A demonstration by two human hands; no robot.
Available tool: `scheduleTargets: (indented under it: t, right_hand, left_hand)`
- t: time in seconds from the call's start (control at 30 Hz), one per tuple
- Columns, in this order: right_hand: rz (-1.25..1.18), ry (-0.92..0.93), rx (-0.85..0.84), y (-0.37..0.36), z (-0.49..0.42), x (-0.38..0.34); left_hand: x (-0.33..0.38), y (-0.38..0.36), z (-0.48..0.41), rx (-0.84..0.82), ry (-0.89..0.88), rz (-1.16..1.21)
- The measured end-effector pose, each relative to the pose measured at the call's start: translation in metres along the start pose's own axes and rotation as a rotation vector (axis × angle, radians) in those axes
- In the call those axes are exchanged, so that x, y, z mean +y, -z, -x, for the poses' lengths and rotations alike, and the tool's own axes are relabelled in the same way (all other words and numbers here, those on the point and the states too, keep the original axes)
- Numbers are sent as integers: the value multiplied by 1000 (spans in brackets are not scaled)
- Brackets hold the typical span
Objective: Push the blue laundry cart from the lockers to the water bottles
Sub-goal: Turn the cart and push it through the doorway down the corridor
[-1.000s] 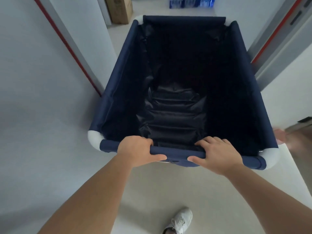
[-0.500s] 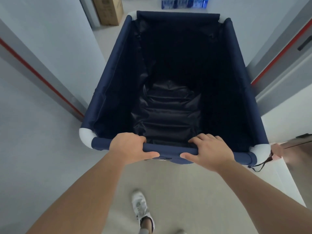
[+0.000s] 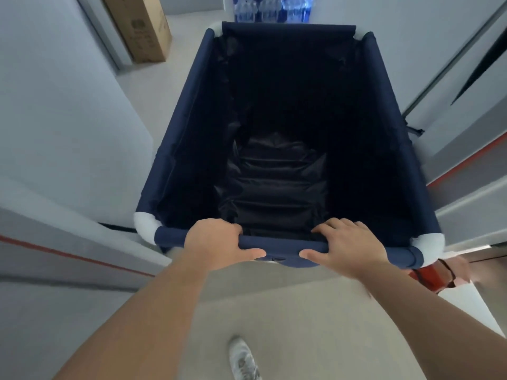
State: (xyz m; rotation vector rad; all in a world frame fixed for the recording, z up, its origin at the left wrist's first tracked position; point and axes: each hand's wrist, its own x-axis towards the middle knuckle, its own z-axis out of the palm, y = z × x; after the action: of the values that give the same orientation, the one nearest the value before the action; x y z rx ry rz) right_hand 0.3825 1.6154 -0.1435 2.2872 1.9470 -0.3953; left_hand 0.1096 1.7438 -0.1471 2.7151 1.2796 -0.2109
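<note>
The blue laundry cart [image 3: 175, 149] fills the middle of the head view, a deep navy fabric bin with white corner pieces and a dark empty inside. My left hand [image 3: 216, 242] and my right hand [image 3: 348, 245] both grip its near top rail, thumbs under the bar. Packs of water bottles [image 3: 271, 8] stand on the floor just beyond the cart's far rim, at the top of the view.
A tall cardboard box [image 3: 140, 26] leans by the wall at the far left. Grey door frames with red stripes flank the cart, left [image 3: 68, 256] and right [image 3: 466, 171]. A red object [image 3: 430, 278] lies near the cart's right corner. My white shoe [image 3: 242, 357] steps on the floor.
The cart has rolled forward through the doorway; the door frames have slid back past its sides and the water bottles and box look nearer. Both hands keep their grip.
</note>
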Motion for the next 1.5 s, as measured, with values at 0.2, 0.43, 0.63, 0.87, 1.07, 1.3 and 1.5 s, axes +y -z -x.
scheduleTargets:
  t: [0.2,0.43,0.63,0.87,1.07,1.3,1.5]
  right_hand:
    - [1,-15,0,15,-52,7]
    - [13,-22,1,30,-109,23]
    - [1,-30,-23,47,-160,42]
    - [-29,-35,-38,66,-207,61]
    - [-35,-41,-38,75,-240,76]
    - [-22,-48,-13,85,-283,97]
    - [-87,-90,-38,97,-325,113]
  left_hand:
    - [-23,12,-62,-33,-22,-32]
    - [-38,30,-127,-70,-60,-64]
    - [-48,42,-186,-100,-49,-81]
    - [-55,52,-241,-60,-58,-92]
    - [-59,60,-277,-34,-85,-100]
    - [-65,67,-326,-32,-85,-97]
    - [-75,74,-378,-10,-120,-114]
